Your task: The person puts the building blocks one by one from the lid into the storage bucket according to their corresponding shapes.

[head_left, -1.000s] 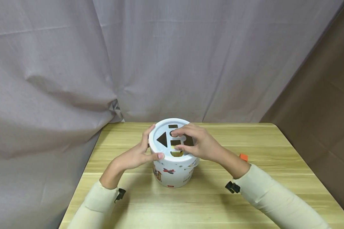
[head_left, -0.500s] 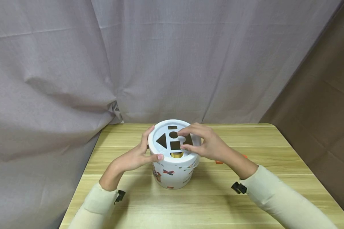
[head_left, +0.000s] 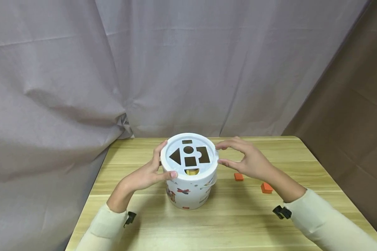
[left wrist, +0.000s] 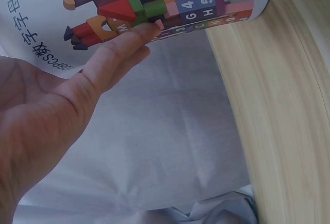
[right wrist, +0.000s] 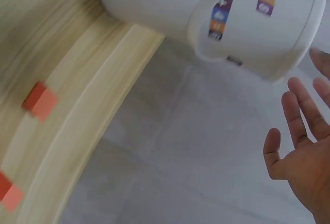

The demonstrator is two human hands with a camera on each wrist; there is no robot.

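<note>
A white toy-block bucket [head_left: 188, 197] stands upright on the table, printed with colourful pictures. Its lid [head_left: 204, 170] has several shaped holes, and something yellow [head_left: 192, 172] shows through the half-round one. My left hand [head_left: 144, 177] holds the bucket at its left side, thumb on the lid's rim. In the left wrist view, straight fingers [left wrist: 121, 53] lie along the printed wall. My right hand [head_left: 252, 158] is at the right of the rim, thumb and fingers apart with nothing between them. The right wrist view shows the bucket's white handle [right wrist: 195, 28] hanging at its side.
Two orange blocks [head_left: 238, 176] lie on the wooden table [head_left: 226, 226] right of the bucket, the farther-right block [head_left: 266, 188] near my right forearm. A grey curtain [head_left: 188, 69] hangs behind the table, and a brown curtain [head_left: 348, 122] at the right.
My right hand has moved right, from over the lid to beside its rim, uncovering the holes. Both orange blocks now show fully. My left hand stays on the bucket.
</note>
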